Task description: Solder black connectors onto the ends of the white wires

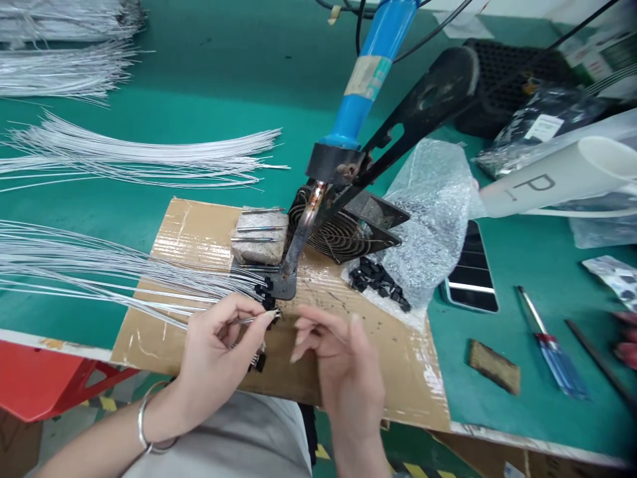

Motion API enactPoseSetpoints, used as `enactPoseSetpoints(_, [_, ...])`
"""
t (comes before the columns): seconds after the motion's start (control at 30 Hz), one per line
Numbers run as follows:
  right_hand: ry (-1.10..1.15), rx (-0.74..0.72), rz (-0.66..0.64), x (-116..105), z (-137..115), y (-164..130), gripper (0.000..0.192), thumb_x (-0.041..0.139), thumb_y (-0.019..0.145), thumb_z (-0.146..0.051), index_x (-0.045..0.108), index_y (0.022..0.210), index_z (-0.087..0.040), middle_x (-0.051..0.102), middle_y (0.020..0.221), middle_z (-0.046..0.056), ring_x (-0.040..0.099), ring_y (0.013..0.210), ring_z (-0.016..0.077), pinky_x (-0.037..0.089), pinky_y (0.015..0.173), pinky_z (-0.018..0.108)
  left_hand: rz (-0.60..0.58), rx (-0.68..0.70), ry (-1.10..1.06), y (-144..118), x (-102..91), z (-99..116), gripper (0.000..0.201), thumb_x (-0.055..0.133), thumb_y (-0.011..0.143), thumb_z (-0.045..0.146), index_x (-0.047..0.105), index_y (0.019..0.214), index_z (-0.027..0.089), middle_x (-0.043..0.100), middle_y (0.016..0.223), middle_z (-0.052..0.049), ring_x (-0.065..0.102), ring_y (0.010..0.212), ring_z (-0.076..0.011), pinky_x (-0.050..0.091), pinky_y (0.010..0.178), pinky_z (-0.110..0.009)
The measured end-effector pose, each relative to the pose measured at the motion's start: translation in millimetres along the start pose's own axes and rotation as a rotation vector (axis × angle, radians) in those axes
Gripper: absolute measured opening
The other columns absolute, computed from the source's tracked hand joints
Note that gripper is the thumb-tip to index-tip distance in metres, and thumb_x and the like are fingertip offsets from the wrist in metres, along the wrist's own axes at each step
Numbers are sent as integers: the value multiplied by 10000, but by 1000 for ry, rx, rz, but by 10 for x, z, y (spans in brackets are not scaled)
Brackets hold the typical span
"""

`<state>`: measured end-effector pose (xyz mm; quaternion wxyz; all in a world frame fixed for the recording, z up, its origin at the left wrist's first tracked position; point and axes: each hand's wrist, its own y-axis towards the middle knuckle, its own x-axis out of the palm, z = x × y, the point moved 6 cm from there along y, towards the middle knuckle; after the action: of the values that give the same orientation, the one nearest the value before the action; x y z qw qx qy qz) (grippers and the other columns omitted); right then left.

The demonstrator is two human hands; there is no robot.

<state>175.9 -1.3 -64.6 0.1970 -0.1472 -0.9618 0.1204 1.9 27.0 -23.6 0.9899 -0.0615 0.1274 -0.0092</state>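
Left hand (219, 345) pinches a thin white wire (99, 279) with a small black connector (270, 304) at its end, just below the tip of a blue-handled soldering iron (358, 99) on a stand, right hand (343, 365) half open beside it, over taped cardboard (199, 232) on the green bench (223, 79).

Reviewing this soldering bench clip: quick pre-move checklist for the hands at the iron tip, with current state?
1. Left hand pinches a thin white wire with a small black end piece: ok.
2. Wire end sits close to the tip of the blue-handled soldering iron: ok; contact cannot tell.
3. Right hand holds nothing, fingers loosely curled beside the left: ok.
4. Fingers apart from the iron's metal tip: ok, but close.
5. Loose small black connectors lie on the bubble wrap within reach: ok.
6. Tape-covered cardboard sheet lies flat under the work: ok.
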Motion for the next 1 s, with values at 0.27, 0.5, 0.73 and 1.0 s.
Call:
enactPoseSetpoints(0.27, [-1202,-421,491,-707,-623,345,314,725,852,-467,827,950,-187,731,799,47,674,676,212,531,733,381,-35,5,-26,60,-52,69,91,694,859,203,745,786,182,699,655,-14,546,508,-97,414,452,-191])
enactPoseSetpoints(0.5, [-1227,-564,314,-580,-534,254,218,723,913,-391,785,872,-186,707,741,-1,625,566,132,508,604,267,-32,22,14,72,-94,92,115,681,862,193,753,773,197,719,672,-20,583,537,-110,435,462,-194])
enactPoseSetpoints(0.73, [-1115,-537,378,-697,-545,150,260,691,950,-413,807,898,-187,775,839,45,689,701,170,556,698,281,-29,21,25,61,-109,44,93,707,859,197,769,793,219,752,726,-23,642,619,-126,466,502,-190])
enactPoseSetpoints(1.0, [-1240,-587,307,-593,-486,216,180,735,919,-362,779,895,-189,687,741,-3,593,556,123,507,546,242,-49,18,12,69,-82,57,99,709,860,198,772,786,221,752,718,-11,636,607,-116,484,519,-182])
